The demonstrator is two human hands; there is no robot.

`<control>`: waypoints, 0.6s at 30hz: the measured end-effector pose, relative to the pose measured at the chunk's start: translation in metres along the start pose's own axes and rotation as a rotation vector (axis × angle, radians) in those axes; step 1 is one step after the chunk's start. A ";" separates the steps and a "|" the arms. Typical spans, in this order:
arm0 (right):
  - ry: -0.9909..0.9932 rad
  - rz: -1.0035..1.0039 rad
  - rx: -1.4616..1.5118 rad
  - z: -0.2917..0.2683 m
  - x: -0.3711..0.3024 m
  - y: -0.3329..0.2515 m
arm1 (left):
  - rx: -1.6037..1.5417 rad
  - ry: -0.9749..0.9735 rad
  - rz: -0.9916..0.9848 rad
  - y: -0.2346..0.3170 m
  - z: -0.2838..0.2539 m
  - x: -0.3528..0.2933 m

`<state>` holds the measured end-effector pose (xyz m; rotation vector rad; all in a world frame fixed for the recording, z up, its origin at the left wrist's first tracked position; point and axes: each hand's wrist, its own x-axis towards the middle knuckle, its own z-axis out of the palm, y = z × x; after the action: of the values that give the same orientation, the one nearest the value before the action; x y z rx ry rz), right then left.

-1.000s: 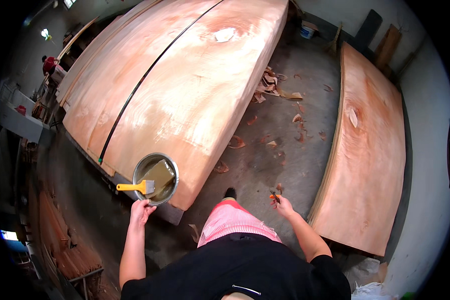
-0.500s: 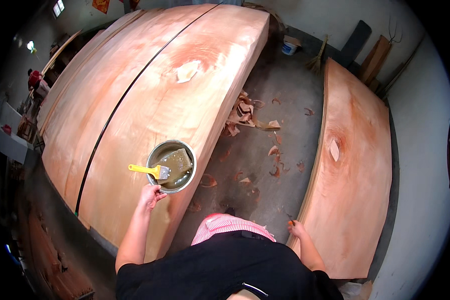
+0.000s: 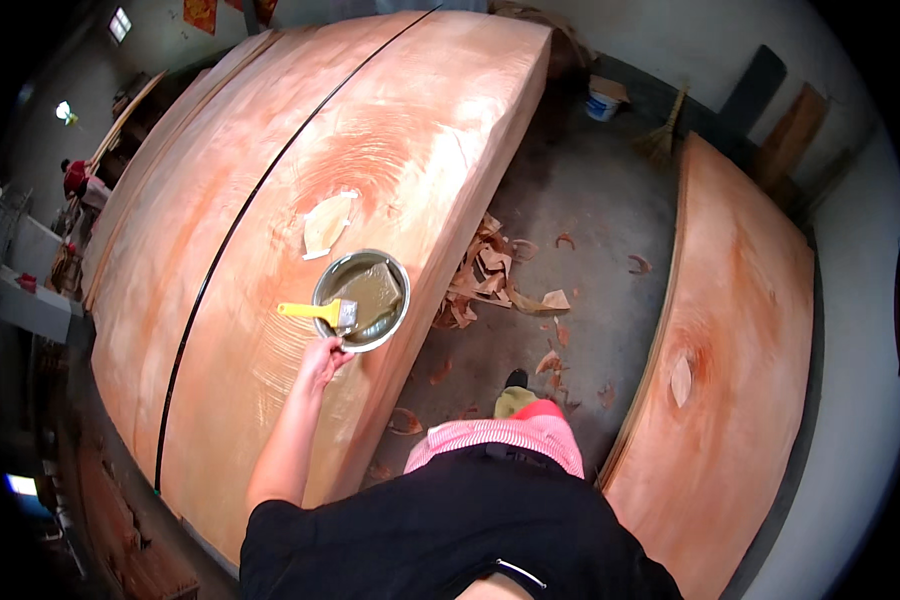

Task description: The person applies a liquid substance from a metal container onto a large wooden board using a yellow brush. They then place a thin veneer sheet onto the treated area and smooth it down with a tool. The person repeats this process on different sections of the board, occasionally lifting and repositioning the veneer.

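My left hand (image 3: 325, 361) is closed on the near rim of a round metal bowl (image 3: 407, 292), holding it over the large stack of reddish veneer sheets (image 3: 270, 400) on the left. Across the bowl's left rim lies a flat paintbrush (image 3: 308, 311), its yellow handle sticking out and its bristles inside. A brownish flat block (image 3: 375, 288) sits in the bowl with what looks like murky liquid. Just beyond the bowl, an oval patch (image 3: 328, 226) with white tape at its edges marks the top sheet. My right hand is out of sight.
A thin black cord (image 3: 212, 270) runs along the large stack. To the right stands a smaller veneer stack (image 3: 740, 380). Curled wood shavings (image 3: 485, 265) litter the floor between them. A bucket (image 3: 602, 104) and a broom (image 3: 660, 140) stand at the back. Another person (image 3: 76, 180) is at far left.
Walking forward, I have carried the bowl along the large stack to near the taped oval patch. My right hand, earlier beside the smaller stack with a small orange-handled thing, has gone from view.
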<state>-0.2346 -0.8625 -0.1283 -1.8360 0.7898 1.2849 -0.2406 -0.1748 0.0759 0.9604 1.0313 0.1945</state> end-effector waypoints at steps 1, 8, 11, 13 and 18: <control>0.013 -0.033 -0.048 -0.017 0.013 -0.036 | -0.043 -0.024 0.043 0.004 0.014 0.013; 0.113 -0.502 0.041 -0.084 0.023 -0.327 | -0.139 0.080 0.080 0.057 0.082 0.129; 0.103 -0.559 0.085 -0.078 0.008 -0.409 | -0.148 0.137 0.131 0.081 0.097 0.176; 0.091 -0.589 0.063 -0.070 0.003 -0.438 | -0.124 0.199 0.113 0.098 0.098 0.205; 0.075 -0.370 -0.061 -0.032 -0.005 -0.456 | -0.169 0.225 0.177 0.136 0.101 0.266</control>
<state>0.1522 -0.6474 -0.0132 -1.9759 0.4250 1.0159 0.0208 -0.0062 0.0249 0.8885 1.1154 0.5389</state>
